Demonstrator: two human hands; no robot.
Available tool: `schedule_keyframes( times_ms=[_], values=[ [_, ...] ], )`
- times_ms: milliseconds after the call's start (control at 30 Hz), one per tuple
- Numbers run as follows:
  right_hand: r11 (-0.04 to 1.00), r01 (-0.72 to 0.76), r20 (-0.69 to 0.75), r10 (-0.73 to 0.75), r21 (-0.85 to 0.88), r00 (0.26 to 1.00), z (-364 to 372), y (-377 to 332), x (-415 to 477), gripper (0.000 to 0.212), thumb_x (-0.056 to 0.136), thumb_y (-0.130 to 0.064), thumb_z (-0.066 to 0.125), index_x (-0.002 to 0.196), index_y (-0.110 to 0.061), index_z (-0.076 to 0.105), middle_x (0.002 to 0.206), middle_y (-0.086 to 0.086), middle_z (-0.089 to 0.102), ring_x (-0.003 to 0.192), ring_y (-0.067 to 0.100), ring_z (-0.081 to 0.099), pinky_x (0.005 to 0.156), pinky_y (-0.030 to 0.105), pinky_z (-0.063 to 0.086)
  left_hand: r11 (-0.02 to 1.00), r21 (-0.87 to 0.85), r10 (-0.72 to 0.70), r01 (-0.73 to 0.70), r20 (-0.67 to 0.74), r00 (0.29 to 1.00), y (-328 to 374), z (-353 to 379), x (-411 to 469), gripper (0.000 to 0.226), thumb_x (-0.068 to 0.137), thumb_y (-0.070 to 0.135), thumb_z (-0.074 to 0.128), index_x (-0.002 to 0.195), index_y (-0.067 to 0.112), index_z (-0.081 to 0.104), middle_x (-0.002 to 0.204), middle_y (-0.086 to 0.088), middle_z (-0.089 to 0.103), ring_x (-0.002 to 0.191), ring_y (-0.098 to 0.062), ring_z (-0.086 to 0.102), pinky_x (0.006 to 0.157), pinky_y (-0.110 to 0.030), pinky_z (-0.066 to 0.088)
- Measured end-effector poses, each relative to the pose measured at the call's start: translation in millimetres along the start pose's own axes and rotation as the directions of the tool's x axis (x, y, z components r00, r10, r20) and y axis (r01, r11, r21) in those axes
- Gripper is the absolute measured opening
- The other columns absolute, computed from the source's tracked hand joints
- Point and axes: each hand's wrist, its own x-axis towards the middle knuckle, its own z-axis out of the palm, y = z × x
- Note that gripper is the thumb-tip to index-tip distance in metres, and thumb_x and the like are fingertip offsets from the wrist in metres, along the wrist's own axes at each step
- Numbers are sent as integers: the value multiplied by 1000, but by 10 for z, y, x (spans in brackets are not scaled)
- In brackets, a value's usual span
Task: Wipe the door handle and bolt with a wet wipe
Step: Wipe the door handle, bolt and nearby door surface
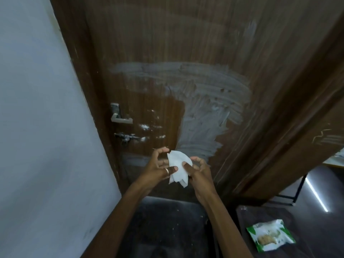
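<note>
Forearms, two, bare, enter from the near edge and meet in the middle of the view.
- Left hand [158, 168]: thumb pressed on the near face of the wet wipe, the other fingers curled behind it and partly hidden. Ring [167, 171] on one finger.
- Right hand [197, 170]: thumb on the right part of the wipe, remaining fingers curled behind; pinching.
- Wet wipe [177, 168]: white, crumpled and partly unfolded, held between both hands in front of the door, below and to the right of the bolt and touching neither bolt nor handle.
- Packet [270, 237]: green and white, lying flat on a dark surface [260, 216] at near right. Its print is too blurred to read and no brand is legible.
- Dark speckled object [167, 229] under the arms: identity unclear.
- Door [186, 43]: brown wood grain with a broad grey-white smear [195, 101] across the middle; top cut off.
- Door handle [121, 118]: silver lever on a plate, at the door's left edge.
- Bolt [126, 137]: metal, just below the handle; details hard to make out.
- Wall [37, 108]: pale blue-grey, at left.
- Brown panel [297, 127] at right carries faint scratch marks [322, 135], not readable as writing.
- Black table leg [299, 189] at far right, mostly cut off.
</note>
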Motion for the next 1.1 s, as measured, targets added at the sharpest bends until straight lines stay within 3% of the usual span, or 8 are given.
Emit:
schedule_keyframes(
  times_ms=[133,300,433,533,633,800,933,1100],
  values=[
    [993,98,47,-95,-58,994,213,-179,50,27,94,-9,67,119,-15,57,104,8,76,93,28,75,80,48,62,988,138,72,-72,2,997,228,-211,68,39,81,-4,74,111,20,66,119,-7,66,106,-21,67,83,-37,61],
    [968,175,110,-157,-180,982,512,-356,174,20,100,-11,60,110,-22,73,122,3,70,101,22,73,83,45,62,980,164,116,-114,-3,993,510,-478,146,36,84,-8,69,115,10,71,110,4,69,100,-11,69,78,-26,60],
    [934,267,221,-216,-239,951,679,-465,226,33,96,0,59,117,-24,68,117,-3,71,102,10,70,82,26,60,957,231,180,-177,9,984,614,-670,243,45,83,-11,68,123,10,67,113,0,71,91,0,70,73,-19,57],
    [792,360,240,-274,-493,931,766,-446,311,42,92,-4,66,128,-26,63,122,-8,62,103,0,63,81,12,51,902,367,235,-226,22,972,628,-775,282,48,84,-7,69,129,11,63,120,0,67,93,3,66,72,-12,54],
    [626,387,219,-330,-678,918,888,-393,415,42,90,-13,71,130,-23,65,123,-6,60,109,6,57,91,15,46,865,432,269,-256,32,963,620,-850,298,48,85,-4,70,130,10,61,117,5,64,91,6,61,70,-6,50],
    [703,407,245,-325,-583,913,1036,-313,465,33,88,-11,74,117,-26,69,117,-1,67,106,11,65,93,32,55,932,298,206,-205,30,978,605,-1018,383,47,85,-6,69,128,11,63,121,-3,68,103,-9,67,84,-24,58],
    [721,384,241,-299,-577,923,1114,-299,469,40,88,-13,75,127,-21,66,122,-5,64,110,7,62,94,26,55,965,200,162,-168,45,986,554,-1151,426,46,82,6,76,125,19,64,117,0,70,105,-14,69,85,-29,59],
    [718,407,260,-313,-565,913,1167,-269,467,43,89,-11,74,128,-27,63,129,-6,62,114,4,60,93,20,54,985,109,133,-130,-15,991,504,-1160,486,35,87,5,72,118,21,66,113,-3,71,100,-16,71,74,-28,60]
  ],
)
